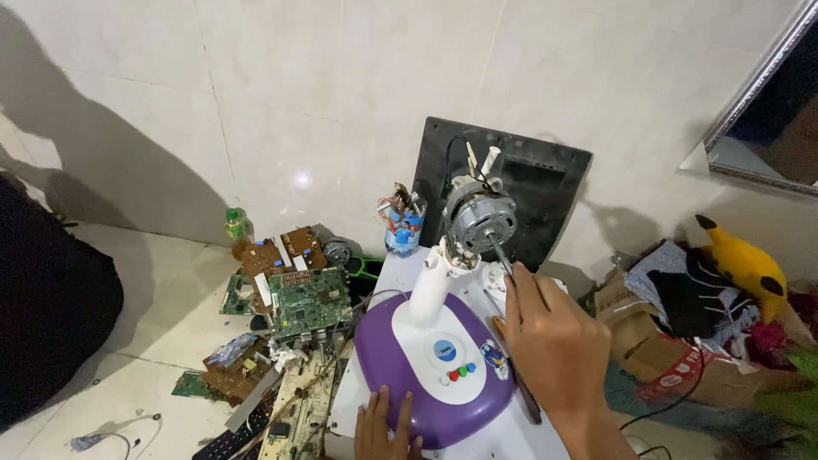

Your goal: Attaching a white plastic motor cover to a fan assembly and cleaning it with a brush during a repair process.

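The fan base (409, 358), a purple dome with a white panel and coloured buttons, sits on a small white table (358, 400) and takes up most of its top, leaving only thin strips of white at the left and near edges. From the base a white neck rises to the bare fan motor (479, 217), grey metal with its shaft (498, 253) pointing down and to the right.

The left hand (381, 426) lies flat on the near rim of the base, fingers spread, clasping nothing. The right hand (550, 341) comes in from the near right, its fingertips closed around the tip of the shaft; whether a tool is pinched there I cannot tell. A screwdriver (511, 366) with an orange handle lies on the table just beside the base's right edge, partly under that wrist.

Behind the motor a black panel (528, 196) leans against the tiled wall, close enough that the motor has little room on the far side. A blue can (402, 226) stuffed with small parts stands on the table's far left corner.

To the left, circuit boards (294, 294) are heaped on the floor right up to the table's edge, with a green-capped bottle (239, 226) beyond them and a remote control (226, 443) nearer. Further left the tiles open out. To the right, cardboard boxes (656, 358) with clothes and a yellow plush toy (745, 264) crowd that side.
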